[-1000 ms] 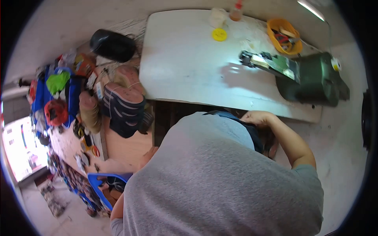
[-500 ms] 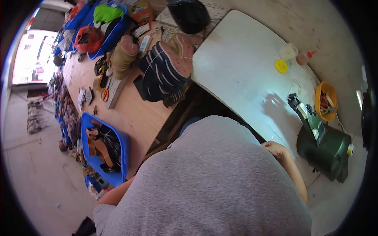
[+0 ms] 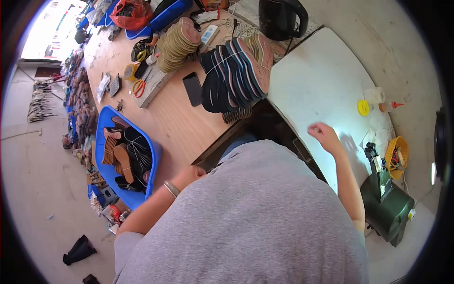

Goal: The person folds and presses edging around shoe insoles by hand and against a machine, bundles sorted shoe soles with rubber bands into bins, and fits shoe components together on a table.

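My right hand (image 3: 323,136) is raised over the white tabletop (image 3: 317,80), its fingers curled in; whether anything small is inside cannot be seen. Low at my left side, my left hand (image 3: 190,175) is closed beside the wooden table's edge, its fingers partly hidden by my body. A bracelet circles that wrist. Nearest to this hand is a blue bin (image 3: 156,163) holding tan and black shoe parts. Ahead, a tied bundle of dark-and-pink insoles (image 3: 234,75) lies at the wooden table's (image 3: 170,128) corner, with a phone (image 3: 192,89) next to it.
A tan insole stack (image 3: 178,45) and orange-handled scissors (image 3: 138,87) lie on the wooden table. A black kettle-like container (image 3: 282,20) stands behind. At right are bottles (image 3: 375,95), a yellow basket (image 3: 391,156) and a dark green machine (image 3: 390,213). A dark gap separates the tables.
My right hand has risen from the white table's near edge to above its surface. My left hand has come into view. The camera view has shifted, bringing the phone fully into sight.
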A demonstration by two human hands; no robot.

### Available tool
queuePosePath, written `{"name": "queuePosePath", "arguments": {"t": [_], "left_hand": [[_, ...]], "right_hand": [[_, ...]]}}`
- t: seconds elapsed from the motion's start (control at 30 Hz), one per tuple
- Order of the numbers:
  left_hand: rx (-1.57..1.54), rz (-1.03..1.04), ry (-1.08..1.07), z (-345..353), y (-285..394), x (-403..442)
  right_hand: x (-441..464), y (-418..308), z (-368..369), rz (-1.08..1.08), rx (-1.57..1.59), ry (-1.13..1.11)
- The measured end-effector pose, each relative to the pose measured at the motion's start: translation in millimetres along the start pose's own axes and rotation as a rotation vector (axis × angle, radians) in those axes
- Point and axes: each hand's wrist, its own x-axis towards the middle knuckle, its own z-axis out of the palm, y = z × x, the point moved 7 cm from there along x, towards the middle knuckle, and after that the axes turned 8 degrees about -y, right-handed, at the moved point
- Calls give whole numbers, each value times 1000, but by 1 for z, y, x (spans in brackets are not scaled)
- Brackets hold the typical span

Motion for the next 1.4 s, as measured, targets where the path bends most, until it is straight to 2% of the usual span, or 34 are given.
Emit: {"name": "queuePosePath", "arguments": {"t": [0.03,0.07,0.13,0.17,0.23,0.33,0.4,0.47,0.53,0.7,0.83,1.0,1.2,1.33,1.4], "left_hand": [[108,10,52,-19,28,-6],[-129,121,83,-36,41,-4],[-63,259,318,-94,59,21],[66,430,523,-119,87,25],[-63,596,573,-138,126,42],[-139,565,545,-140,135,106],[-189,531,606,-135,141,124],[-234,544,578,-130,147,122],[-293,559,550,-120,150,124],[-328,652,643,-107,157,126],[-509,708,547,-98,167,127],[-524,609,615,-85,169,144],[-531,553,747,-79,146,142],[-677,627,781,-67,138,145],[-759,635,764,-69,139,139]], "right_hand": [[13,-27,-2,-101,21,45],[25,-52,-3,-207,53,93],[56,-90,-6,-271,75,132],[81,-108,-5,-308,104,159],[136,-141,3,-343,177,183],[207,-150,23,-316,310,171],[221,-146,32,-285,276,172],[230,-145,42,-257,250,176],[233,-143,46,-235,221,172],[218,-140,60,-209,405,125],[195,-143,57,-88,620,110],[195,-126,60,-111,735,-3],[192,-125,74,-259,605,-53],[181,-132,76,-289,800,19],[173,-137,76,-284,846,-21]]}}
